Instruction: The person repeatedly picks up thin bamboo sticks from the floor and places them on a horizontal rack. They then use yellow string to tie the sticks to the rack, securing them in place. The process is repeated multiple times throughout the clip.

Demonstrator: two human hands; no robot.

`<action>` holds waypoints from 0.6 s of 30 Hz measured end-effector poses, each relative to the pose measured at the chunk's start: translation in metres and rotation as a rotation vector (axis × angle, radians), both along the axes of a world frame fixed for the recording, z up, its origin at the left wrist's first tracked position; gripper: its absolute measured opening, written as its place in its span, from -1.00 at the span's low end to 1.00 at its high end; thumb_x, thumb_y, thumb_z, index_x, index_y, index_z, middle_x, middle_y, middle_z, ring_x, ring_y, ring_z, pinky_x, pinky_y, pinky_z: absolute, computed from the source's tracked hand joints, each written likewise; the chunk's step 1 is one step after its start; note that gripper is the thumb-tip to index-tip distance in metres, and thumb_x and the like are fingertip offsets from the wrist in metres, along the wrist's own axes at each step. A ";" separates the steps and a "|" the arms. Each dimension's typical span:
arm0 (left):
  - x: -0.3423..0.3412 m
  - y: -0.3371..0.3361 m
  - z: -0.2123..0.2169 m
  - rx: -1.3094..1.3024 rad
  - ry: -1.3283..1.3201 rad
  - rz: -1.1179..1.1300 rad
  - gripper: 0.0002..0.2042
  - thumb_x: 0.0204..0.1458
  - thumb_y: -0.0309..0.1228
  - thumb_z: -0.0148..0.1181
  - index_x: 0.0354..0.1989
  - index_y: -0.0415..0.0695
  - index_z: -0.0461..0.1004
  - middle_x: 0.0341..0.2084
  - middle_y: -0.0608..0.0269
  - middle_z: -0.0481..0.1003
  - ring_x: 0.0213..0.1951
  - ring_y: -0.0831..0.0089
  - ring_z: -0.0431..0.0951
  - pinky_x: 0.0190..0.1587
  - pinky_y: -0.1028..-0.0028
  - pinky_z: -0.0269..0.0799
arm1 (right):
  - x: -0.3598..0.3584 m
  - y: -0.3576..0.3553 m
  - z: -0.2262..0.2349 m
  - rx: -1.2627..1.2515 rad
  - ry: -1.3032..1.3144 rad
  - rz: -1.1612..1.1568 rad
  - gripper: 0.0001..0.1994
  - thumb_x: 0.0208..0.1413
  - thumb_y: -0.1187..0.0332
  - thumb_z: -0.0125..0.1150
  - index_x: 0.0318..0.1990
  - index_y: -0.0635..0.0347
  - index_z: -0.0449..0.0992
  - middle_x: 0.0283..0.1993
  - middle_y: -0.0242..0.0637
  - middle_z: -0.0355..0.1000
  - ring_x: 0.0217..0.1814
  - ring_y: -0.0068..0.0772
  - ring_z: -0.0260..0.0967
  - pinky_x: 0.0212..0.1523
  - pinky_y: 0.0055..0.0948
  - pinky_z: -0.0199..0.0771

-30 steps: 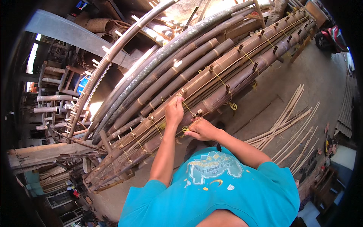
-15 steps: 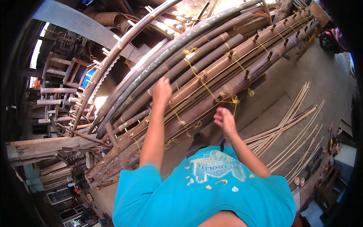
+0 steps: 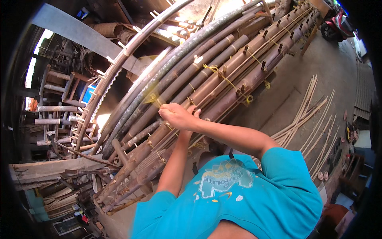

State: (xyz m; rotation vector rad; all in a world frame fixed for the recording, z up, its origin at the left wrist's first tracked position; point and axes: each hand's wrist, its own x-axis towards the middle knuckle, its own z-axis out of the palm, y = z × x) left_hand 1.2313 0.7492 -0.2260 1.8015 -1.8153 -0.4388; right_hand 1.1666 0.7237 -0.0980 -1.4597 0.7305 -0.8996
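Note:
My right arm crosses over my left one. In a fist, my right hand (image 3: 174, 115) is above the bamboo poles, with a blurred yellow string (image 3: 152, 98) sticking out beyond it. Partly hidden behind the right wrist, my left hand (image 3: 194, 111) is at the bundle, and its grip does not show clearly. Long brown bamboo poles (image 3: 254, 81) run diagonally from lower left to upper right, with thin split strips between them. Short dark pegs (image 3: 263, 65) stand up from the poles. Knotted yellow string (image 3: 211, 67) is tied around the bundle farther along.
A curved pole with pale pegs (image 3: 115, 65) arches at the left. Loose thin bamboo strips (image 3: 306, 107) lie on the floor at right. A red motorbike (image 3: 337, 27) stands at the far right, and bamboo frames (image 3: 59, 85) are stacked at the left.
My right hand has moved left from the near side of the bundle, crossing over my left arm. My left hand has come lower and right, behind the right wrist. The view has shifted slightly.

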 end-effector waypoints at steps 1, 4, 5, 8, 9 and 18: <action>0.008 -0.002 0.004 -0.004 0.159 -0.085 -0.68 0.13 -0.20 0.21 -0.09 -0.18 0.48 -0.20 0.00 0.56 -0.08 0.16 0.53 0.04 0.22 0.34 | 0.004 -0.013 0.004 -0.071 0.025 0.059 -0.67 0.20 0.21 -0.10 -0.44 0.34 0.34 -0.54 -0.02 0.31 -0.44 -0.04 0.34 -0.28 -0.07 0.30; 0.016 0.001 0.017 0.070 0.238 -0.195 -0.71 0.14 -0.23 0.17 -0.10 -0.18 0.48 -0.16 -0.02 0.53 -0.06 0.11 0.50 0.05 0.19 0.32 | 0.009 -0.034 0.019 -0.142 0.140 0.237 -0.68 0.11 0.24 -0.09 -0.49 0.36 0.40 -0.53 0.13 0.35 -0.44 0.14 0.35 -0.30 0.00 0.34; 0.011 0.002 0.015 -0.008 0.177 -0.162 -0.70 0.14 -0.23 0.16 -0.09 -0.18 0.48 -0.14 -0.02 0.53 -0.04 0.08 0.50 0.06 0.17 0.31 | 0.011 -0.036 0.024 -0.197 0.139 0.264 -0.69 0.10 0.26 -0.10 -0.49 0.36 0.40 -0.54 0.12 0.35 -0.45 0.12 0.36 -0.30 -0.02 0.34; 0.008 0.009 -0.003 -0.079 -0.042 -0.091 -0.63 0.13 -0.18 0.12 -0.02 -0.19 0.48 -0.07 -0.08 0.53 0.04 -0.06 0.47 0.13 0.12 0.29 | 0.029 -0.043 0.021 -0.427 0.238 0.401 -0.64 0.20 0.20 -0.09 -0.38 0.32 0.52 -0.37 0.13 0.48 -0.28 0.13 0.47 -0.18 -0.01 0.41; 0.012 0.006 -0.012 -0.058 -0.021 -0.094 -0.63 0.13 -0.17 0.12 -0.02 -0.19 0.49 -0.06 -0.10 0.52 0.05 -0.07 0.47 0.13 0.11 0.30 | 0.035 -0.047 0.016 -0.461 0.318 0.550 -0.61 0.23 0.14 -0.10 -0.32 0.29 0.55 -0.31 0.11 0.50 -0.22 0.12 0.47 -0.13 -0.02 0.42; 0.009 -0.005 0.020 0.273 0.099 0.058 -0.67 0.27 -0.09 -0.06 -0.06 0.03 0.58 -0.28 -0.03 0.59 -0.18 -0.04 0.59 -0.13 0.12 0.46 | 0.024 -0.104 0.009 -0.627 0.569 0.776 -0.56 0.33 -0.10 -0.16 -0.02 -0.06 0.55 -0.07 -0.14 0.54 0.06 0.08 0.44 0.10 0.00 0.35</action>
